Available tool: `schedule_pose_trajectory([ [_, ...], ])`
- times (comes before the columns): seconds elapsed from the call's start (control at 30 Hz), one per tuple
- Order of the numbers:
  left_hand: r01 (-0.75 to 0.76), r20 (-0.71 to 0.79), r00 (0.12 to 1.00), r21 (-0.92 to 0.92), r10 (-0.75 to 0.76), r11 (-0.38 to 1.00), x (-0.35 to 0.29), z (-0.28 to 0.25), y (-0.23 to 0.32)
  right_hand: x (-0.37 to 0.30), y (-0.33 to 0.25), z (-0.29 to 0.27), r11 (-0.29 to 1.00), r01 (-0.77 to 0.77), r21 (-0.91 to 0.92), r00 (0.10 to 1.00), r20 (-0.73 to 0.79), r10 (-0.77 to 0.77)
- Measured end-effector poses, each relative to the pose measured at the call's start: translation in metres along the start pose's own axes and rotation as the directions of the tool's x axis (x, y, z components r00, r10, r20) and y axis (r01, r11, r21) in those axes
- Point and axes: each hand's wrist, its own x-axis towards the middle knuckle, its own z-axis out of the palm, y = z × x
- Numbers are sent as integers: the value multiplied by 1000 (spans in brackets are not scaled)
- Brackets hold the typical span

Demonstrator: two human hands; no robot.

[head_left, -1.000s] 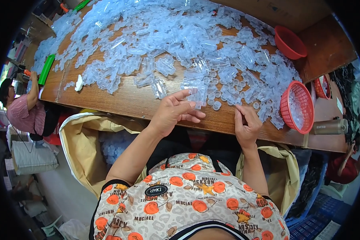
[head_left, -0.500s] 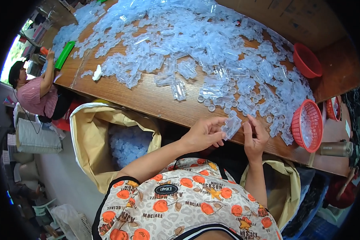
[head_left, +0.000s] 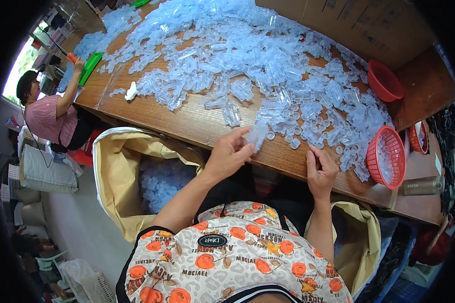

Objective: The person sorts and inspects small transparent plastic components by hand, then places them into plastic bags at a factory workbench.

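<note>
My left hand [head_left: 231, 155] is just over the table's front edge, pinching a clear plastic piece [head_left: 258, 135] that is smeared by motion. To the right, my right hand [head_left: 322, 171] is held up at the same edge, thumb and forefinger pressed together. Anything between those fingertips is too small to make out. Beyond both hands lie small clear round caps [head_left: 291, 140] and a loose heap of clear bluish plastic pieces [head_left: 247, 55]. One clear rectangular piece [head_left: 231, 114] lies apart, beyond my left hand.
A yellow-lined sack [head_left: 117, 156] of bluish pieces stands open below the table [head_left: 162, 121] at left; another sack [head_left: 371, 237] is at right. A red basket [head_left: 371, 160], red bowl [head_left: 381, 81] and bottle [head_left: 423, 186] line the right side. A person [head_left: 50, 111] sits far left beside a green tray [head_left: 91, 68].
My left hand has moved left, carrying the clear piece away from my right hand. My right hand has stayed nearly in place, its fingers closer together. The view has shifted slightly.
</note>
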Motion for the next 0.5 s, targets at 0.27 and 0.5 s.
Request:
schedule_pose_trajectory([
  [0.27, 28, -278, 960, 249, 43, 968, 20, -72, 3, -3, -1, 1, 1000, 16, -26, 1000, -24, -17],
  [0.5, 36, -269, 833, 899, 484, 436, 80, -99, 16, -4, 0, 1, 999, 16, -40, 999, -33, -18],
])
